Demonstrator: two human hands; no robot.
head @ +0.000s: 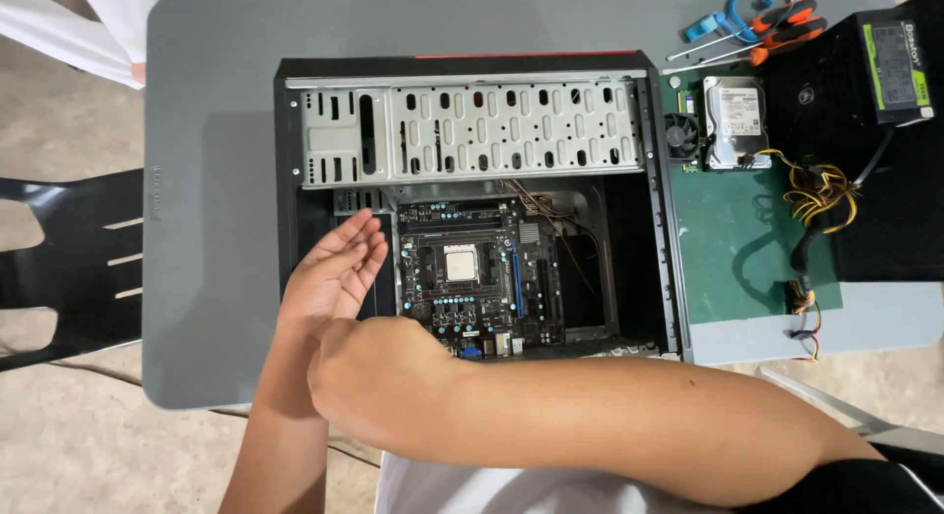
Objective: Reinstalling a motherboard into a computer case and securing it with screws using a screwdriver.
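Observation:
An open black computer case (285,130) lies flat on a grey table (211,180). Inside it are a perforated metal drive cage (472,130) and a dark motherboard (477,278) with a square silver processor (462,263). My left hand (334,268) hovers open, palm turned right, over the case's left edge beside the motherboard and holds nothing. My right forearm reaches across the case's front edge from the right. My right hand (339,376) presses against my left forearm with its fingers hidden.
A green mat (737,239) to the right holds a hard drive (736,120) and a small fan (680,135). Orange-handled screwdrivers (787,27), a blue tool (733,7) and a power supply (890,66) with coloured cables (816,194) lie at the far right. A black chair (59,258) stands left; another person's white sleeve (88,32) shows at top left.

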